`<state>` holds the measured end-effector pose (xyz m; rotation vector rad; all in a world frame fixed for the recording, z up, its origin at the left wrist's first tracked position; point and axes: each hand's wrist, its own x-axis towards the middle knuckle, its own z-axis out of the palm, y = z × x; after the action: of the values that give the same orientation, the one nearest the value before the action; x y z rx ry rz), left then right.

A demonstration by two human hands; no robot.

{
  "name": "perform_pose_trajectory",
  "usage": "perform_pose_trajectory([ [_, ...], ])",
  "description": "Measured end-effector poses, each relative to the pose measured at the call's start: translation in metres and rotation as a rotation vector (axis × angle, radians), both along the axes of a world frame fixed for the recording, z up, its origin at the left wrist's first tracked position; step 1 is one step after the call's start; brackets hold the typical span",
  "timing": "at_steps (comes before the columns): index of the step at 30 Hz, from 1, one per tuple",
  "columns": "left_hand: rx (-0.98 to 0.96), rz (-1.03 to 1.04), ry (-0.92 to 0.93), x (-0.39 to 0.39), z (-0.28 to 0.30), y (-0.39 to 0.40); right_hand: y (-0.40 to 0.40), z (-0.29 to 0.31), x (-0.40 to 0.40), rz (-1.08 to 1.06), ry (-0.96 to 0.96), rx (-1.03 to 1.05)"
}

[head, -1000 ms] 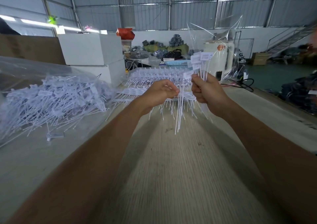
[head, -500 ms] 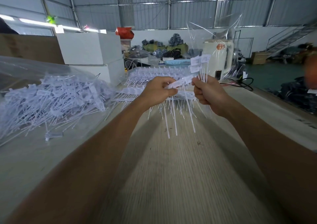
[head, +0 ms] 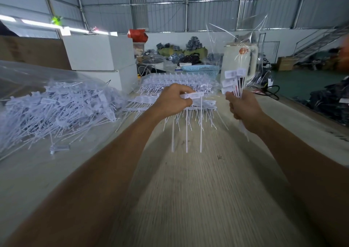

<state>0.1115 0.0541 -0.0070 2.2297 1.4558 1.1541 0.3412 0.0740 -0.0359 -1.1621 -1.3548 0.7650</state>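
My left hand (head: pixel 172 103) pinches a short strip of white plastic tag ties (head: pixel 192 96) by its top bar, and their thin tails hang straight down above the table. My right hand (head: pixel 243 107) grips a bundle of separated tag ties (head: pixel 233 83) upright, label heads up and tails poking out below the fist. The two hands are held apart at about the same height. Behind them lies a stack of joined tie strips (head: pixel 170 85) on the table.
A big loose heap of white tag ties (head: pixel 56 110) on clear plastic fills the left of the wooden table (head: pixel 188 190). White boxes (head: pixel 98 53), a blue basket (head: pixel 200 70) and a cream kettle (head: pixel 239 61) stand at the back. One loose tie (head: pixel 58 148) lies near the heap.
The hands were together a second ago. My left hand has pulled a strip of ties away to the left, and my right hand has moved right with its bundle.
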Motion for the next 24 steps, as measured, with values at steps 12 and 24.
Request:
perform_pose_trajectory([
  [12,0.062,0.105,0.088,0.013,-0.002,0.0,-0.017,0.013,-0.03,0.364,-0.068,-0.116],
  [24,-0.042,0.023,0.141,0.01,-0.001,-0.006,-0.022,0.011,-0.032,0.209,-0.573,0.377],
])
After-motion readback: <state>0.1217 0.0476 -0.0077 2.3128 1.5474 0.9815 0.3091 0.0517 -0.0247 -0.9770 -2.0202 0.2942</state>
